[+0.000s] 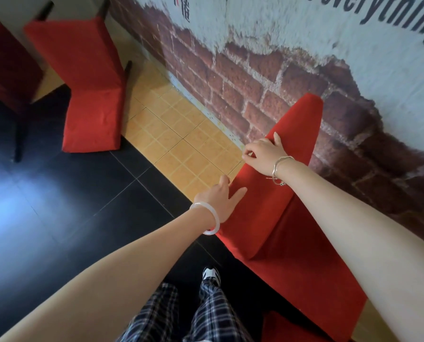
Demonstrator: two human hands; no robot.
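Observation:
A chair in a red fabric cover (297,129) stands beside the brick-print wall, its back towards me and its seat (304,262) lower right. My right hand (264,153), with a silver bracelet, holds the left edge of the chair back: thumb on the fabric, fingers curled over the edge. My left hand (219,199), with a white bangle, grips the same edge lower down, thumb lying on the red fabric, the other fingers mostly hidden behind the edge.
A second red-covered chair (90,95) stands at upper left and part of a third (6,67) at the far left. The brick-print wall (230,77) runs along the right. Tan tiles (181,146) border a glossy black floor (82,193). My shoe (212,274) is below.

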